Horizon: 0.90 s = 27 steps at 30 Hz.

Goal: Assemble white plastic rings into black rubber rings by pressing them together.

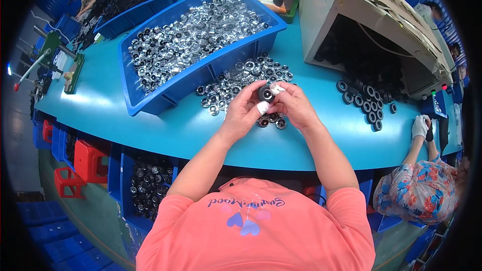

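Note:
A small toy-like wheel (266, 94), black around the rim with a shiny centre, is held between my two hands. My left hand (243, 111) grips its left side, with white wrapping on the thumb. My right hand (297, 106) is closed on the other side, a white wrapping showing on a fingertip. Just beyond and under the hands spreads a pile of loose silver wheel hubs (233, 83) with dark centres. Black rubber rings (371, 105) lie in a group to the right of my right hand.
A large blue bin (198, 70) full of silver hubs stands beyond my hands on the teal table (175, 143). A beige open-fronted box (321, 15) stands right, black rings spilling out. A green hand press (75, 73) is at left. Another person's gloved hand (419, 127) rests at the right.

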Each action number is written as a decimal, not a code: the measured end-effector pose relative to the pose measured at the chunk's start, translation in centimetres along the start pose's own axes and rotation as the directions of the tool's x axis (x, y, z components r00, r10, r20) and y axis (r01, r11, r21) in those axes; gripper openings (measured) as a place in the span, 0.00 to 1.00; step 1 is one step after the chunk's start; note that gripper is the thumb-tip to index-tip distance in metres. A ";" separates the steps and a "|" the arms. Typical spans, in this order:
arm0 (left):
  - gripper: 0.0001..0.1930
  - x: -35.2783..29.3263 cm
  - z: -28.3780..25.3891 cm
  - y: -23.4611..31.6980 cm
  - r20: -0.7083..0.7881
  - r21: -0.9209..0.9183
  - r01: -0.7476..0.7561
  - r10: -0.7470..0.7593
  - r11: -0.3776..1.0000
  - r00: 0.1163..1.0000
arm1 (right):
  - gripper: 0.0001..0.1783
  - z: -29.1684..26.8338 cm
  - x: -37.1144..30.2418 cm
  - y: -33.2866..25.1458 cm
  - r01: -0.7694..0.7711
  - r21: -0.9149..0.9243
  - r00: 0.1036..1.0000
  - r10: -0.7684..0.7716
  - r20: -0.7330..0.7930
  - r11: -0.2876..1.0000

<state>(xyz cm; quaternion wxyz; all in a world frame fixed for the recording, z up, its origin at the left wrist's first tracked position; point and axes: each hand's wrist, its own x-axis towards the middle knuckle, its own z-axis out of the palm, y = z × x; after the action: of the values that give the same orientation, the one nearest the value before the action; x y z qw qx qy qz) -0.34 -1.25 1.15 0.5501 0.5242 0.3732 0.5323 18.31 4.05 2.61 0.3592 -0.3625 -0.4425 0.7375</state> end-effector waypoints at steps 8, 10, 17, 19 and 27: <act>0.28 0.3 0.0 -0.3 -0.011 -0.082 -0.056 0.056 0.995 0.998 | 0.15 -0.5 0.0 -0.4 0.058 -0.120 0.997 -0.064 -0.046 0.991; 0.27 0.4 -0.1 -0.6 -0.013 -0.047 -0.119 0.118 0.992 0.993 | 0.14 -0.1 0.1 -0.3 0.136 -0.169 0.985 -0.151 -0.083 0.976; 0.24 0.2 -0.1 -0.9 -0.085 0.010 -0.076 0.077 0.997 0.993 | 0.12 0.2 -0.1 0.3 0.187 -0.420 0.970 -0.233 -0.063 0.888; 0.24 0.1 0.0 -0.4 -0.141 0.353 -0.189 0.252 0.916 0.957 | 0.12 0.2 -0.1 0.1 0.146 -0.340 0.981 -0.179 -0.069 0.929; 0.26 0.1 -0.1 0.1 -0.112 0.653 -0.215 0.373 0.727 0.921 | 0.14 0.2 -0.3 -0.6 0.038 -0.308 0.998 -0.050 -0.033 0.951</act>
<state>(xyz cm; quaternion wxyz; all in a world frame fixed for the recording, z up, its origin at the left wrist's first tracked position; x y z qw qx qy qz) -0.41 -1.16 1.20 0.2030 0.6631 0.5031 0.5157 18.41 3.96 3.33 0.3238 -0.4188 -0.5522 0.6441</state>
